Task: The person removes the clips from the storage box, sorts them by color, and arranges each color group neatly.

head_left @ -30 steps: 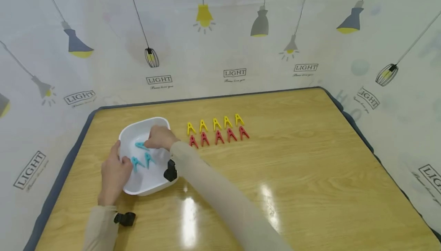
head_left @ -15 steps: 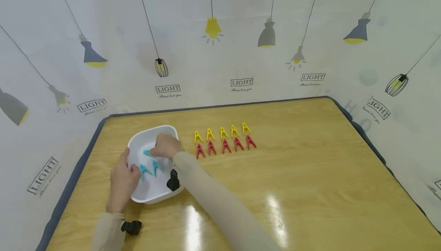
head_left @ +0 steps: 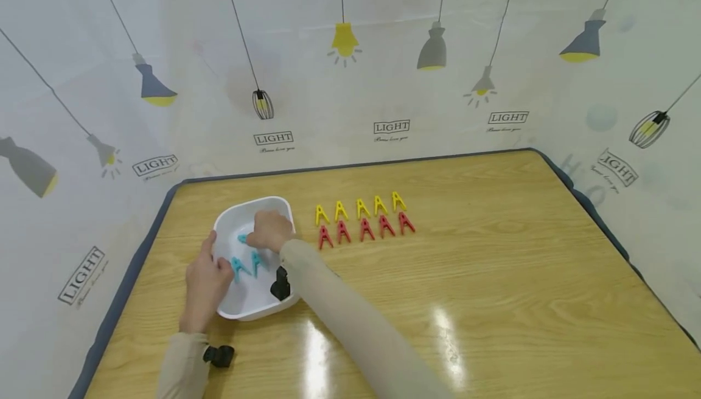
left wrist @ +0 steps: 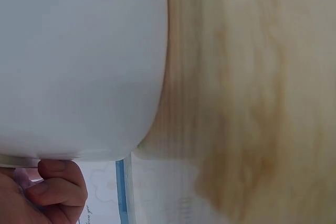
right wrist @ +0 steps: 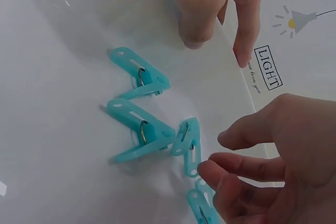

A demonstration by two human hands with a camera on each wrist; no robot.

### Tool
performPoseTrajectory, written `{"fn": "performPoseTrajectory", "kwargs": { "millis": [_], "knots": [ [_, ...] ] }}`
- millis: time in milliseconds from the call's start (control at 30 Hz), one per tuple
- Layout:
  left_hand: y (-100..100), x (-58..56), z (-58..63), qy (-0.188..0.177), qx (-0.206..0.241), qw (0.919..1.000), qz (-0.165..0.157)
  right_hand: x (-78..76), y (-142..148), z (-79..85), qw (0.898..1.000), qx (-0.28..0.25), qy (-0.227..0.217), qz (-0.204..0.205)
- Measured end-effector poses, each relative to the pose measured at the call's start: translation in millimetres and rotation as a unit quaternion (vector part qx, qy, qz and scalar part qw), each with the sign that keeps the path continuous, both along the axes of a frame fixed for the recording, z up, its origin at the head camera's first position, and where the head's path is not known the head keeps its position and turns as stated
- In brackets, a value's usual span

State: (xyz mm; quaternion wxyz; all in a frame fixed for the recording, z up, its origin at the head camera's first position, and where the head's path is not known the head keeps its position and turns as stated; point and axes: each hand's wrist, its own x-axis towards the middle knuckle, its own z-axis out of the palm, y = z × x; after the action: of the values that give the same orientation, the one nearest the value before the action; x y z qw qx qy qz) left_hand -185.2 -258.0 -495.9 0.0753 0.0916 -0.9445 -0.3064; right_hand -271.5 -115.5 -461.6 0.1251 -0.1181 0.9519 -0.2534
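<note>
A white plastic tub (head_left: pixel 246 305) stands at the left of the table. My left hand (head_left: pixel 207 278) grips its left wall, thumb inside and fingers outside; in the left wrist view the curled fingers (left wrist: pixel 60 187) show at the rim. Inside the tub lie several teal clothespins (head_left: pixel 256 262), spread on its floor. My right hand (head_left: pixel 271 230) reaches into the far part of the tub. In the right wrist view its thumb and index finger stand apart, loosely bent, a fingertip right at the end of one clothespin (right wrist: pixel 190 142). Another clothespin (right wrist: pixel 202 205) is partly hidden beside those fingers.
Right of the tub, yellow clothespins (head_left: pixel 361 207) form a row on the wooden table (head_left: pixel 493 253), with a row of red clothespins (head_left: pixel 366 228) just in front. A wall covering (head_left: pixel 328 83) printed with lamps rises behind the table edge.
The head view has shifted, so the scene sits farther right and slightly lower. My right hand now covers more of the teal clothespin beside it. The left hand keeps its grip on the tub.
</note>
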Motion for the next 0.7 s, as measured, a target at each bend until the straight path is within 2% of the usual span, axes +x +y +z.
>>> {"fn": "performPoseTrajectory", "kwargs": {
  "millis": [167, 400, 567, 700],
  "knots": [
    [1.9, -0.9, -3.2, 0.004, -0.006, 1.0000, 0.004, -1.1, 2.5, -4.2, 0.999, -0.012, -0.029, 0.015],
    [2.1, 0.9, 0.1, 0.004, -0.008, 1.0000, 0.000, -1.2, 5.8, -12.2, 0.995, 0.000, -0.074, 0.061],
    [-0.3, 4.4, 0.8, -0.001, -0.006, 1.0000, 0.002, 0.3, 7.2, -11.3, 0.992, -0.005, -0.087, 0.096],
    [0.9, -1.1, 0.4, 0.003, -0.013, 0.9999, 0.004, -2.2, 10.3, -3.8, 0.988, 0.005, -0.107, 0.113]
  ]
}}
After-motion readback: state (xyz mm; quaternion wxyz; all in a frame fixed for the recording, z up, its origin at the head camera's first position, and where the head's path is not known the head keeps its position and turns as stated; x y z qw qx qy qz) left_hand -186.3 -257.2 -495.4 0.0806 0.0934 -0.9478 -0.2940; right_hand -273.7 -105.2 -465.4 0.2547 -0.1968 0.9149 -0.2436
